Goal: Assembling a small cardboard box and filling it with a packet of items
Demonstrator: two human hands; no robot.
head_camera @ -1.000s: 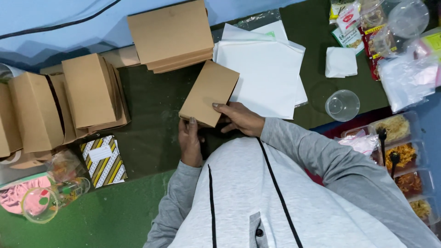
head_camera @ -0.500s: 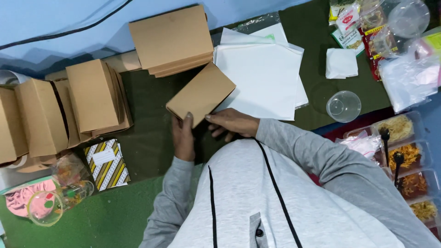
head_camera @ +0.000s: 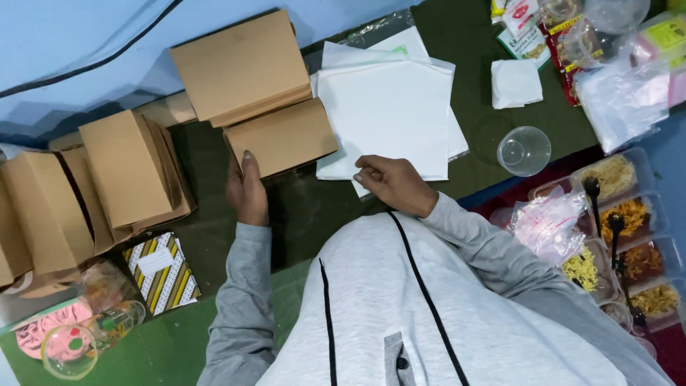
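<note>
Single head view — looks steeply down from above over grey-clad torso, close to hands, table [head_camera: 300,214] filling frame.

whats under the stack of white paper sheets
A clear plastic wrapper pokes out past the top edge of the white paper sheets; the dark green mat surrounds them. Anything else beneath is covered.

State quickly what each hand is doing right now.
Left hand: open, fingers on the brown box.
Right hand: pinching the white paper sheet at its edge.
</note>
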